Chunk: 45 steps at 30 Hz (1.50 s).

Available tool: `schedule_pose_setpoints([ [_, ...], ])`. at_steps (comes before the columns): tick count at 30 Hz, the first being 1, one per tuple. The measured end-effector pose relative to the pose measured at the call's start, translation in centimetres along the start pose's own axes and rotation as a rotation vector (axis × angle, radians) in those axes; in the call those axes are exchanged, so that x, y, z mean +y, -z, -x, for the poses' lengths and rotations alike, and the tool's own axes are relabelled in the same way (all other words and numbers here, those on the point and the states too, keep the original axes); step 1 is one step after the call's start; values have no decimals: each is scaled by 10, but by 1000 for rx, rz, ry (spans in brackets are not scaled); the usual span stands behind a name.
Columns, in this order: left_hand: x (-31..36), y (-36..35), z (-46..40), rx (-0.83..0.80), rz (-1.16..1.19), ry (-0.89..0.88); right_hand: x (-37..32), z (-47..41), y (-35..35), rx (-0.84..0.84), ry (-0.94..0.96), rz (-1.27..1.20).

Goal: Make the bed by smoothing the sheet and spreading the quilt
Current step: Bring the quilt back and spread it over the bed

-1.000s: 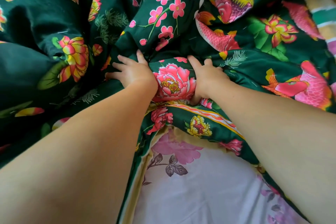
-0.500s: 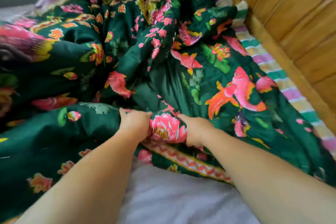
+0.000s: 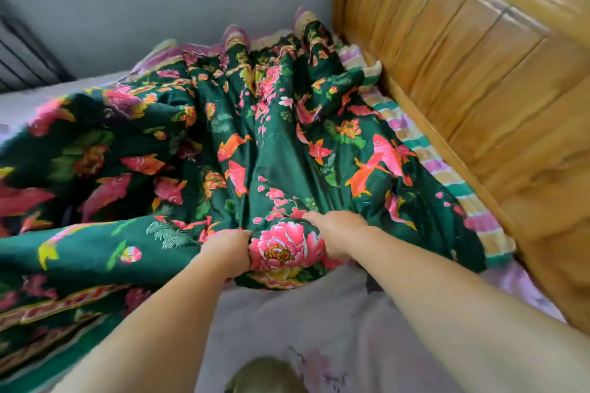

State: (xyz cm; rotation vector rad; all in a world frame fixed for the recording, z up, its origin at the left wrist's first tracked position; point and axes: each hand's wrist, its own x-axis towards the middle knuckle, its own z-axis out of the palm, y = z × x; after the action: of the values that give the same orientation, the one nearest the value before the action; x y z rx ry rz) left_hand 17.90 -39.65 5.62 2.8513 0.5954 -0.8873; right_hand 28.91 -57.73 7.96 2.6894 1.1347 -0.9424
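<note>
both hands grip the near edge of the dark green quilt printed with pink flowers and orange fish [image 3: 287, 143]: the left hand [image 3: 228, 252] and right hand [image 3: 338, 234] are fisted on a bunched fold either side of a big pink peony. the quilt lies rumpled beyond and left of them. under the forearms spreads the pale lilac floral sheet [image 3: 335, 322]. right of the right hand runs a striped blanket edge [image 3: 443, 169] against the honey-coloured wooden headboard [image 3: 479, 73]; a grey wall [image 3: 159, 0] stands beyond.

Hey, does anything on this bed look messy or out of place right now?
Yes. The green floral quilt is bunched in deep folds toward the wooden headboard, leaving the pale sheet bare. Both the left hand and right hand grip its edge.
</note>
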Motion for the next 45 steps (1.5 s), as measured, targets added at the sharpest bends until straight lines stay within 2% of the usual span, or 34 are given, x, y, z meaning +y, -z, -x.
schedule_pose_setpoints([
  [3,13,-10,18,-2,33,106,21,22,-17,30,4,-179],
  [5,28,-16,25,-2,31,156,41,31,-25,119,-36,-245],
  [8,64,-19,27,113,35,106,81,45,-43,223,-234,-302],
  [11,108,-25,24,298,-49,-159,116,61,-71,142,-460,-280],
  [13,134,-37,25,285,-117,-314,127,68,-91,94,-550,-242],
  [14,143,-45,21,241,-163,-340,130,70,-101,65,-576,-245],
  [18,148,-52,0,74,-245,-268,129,66,-132,-65,-575,-322],
  [20,141,-35,-18,83,-183,-282,125,60,-144,-116,-526,-328],
  [22,131,-6,-45,195,-84,-238,121,52,-149,-104,-494,-360],
  [25,114,45,-97,481,-54,-143,121,37,-143,55,-426,-472],
  [27,110,77,-125,631,-55,-89,124,26,-131,103,-378,-479],
  [29,115,98,-144,695,-68,-1,127,11,-120,84,-358,-463],
  [31,121,97,-160,655,-19,36,130,-5,-112,15,-364,-439],
  [34,127,56,-170,489,167,-3,131,-33,-114,-124,-424,-382],
  [38,114,-21,-174,74,314,-6,128,-69,-131,-224,-512,-362],
  [41,104,-40,-185,-97,384,-82,132,-95,-144,-207,-651,-267],
  [43,102,-39,-186,-137,266,-118,131,-106,-148,-71,-706,-175],
  [45,105,-46,-167,-110,-88,-198,129,-106,-146,57,-628,-52],
])
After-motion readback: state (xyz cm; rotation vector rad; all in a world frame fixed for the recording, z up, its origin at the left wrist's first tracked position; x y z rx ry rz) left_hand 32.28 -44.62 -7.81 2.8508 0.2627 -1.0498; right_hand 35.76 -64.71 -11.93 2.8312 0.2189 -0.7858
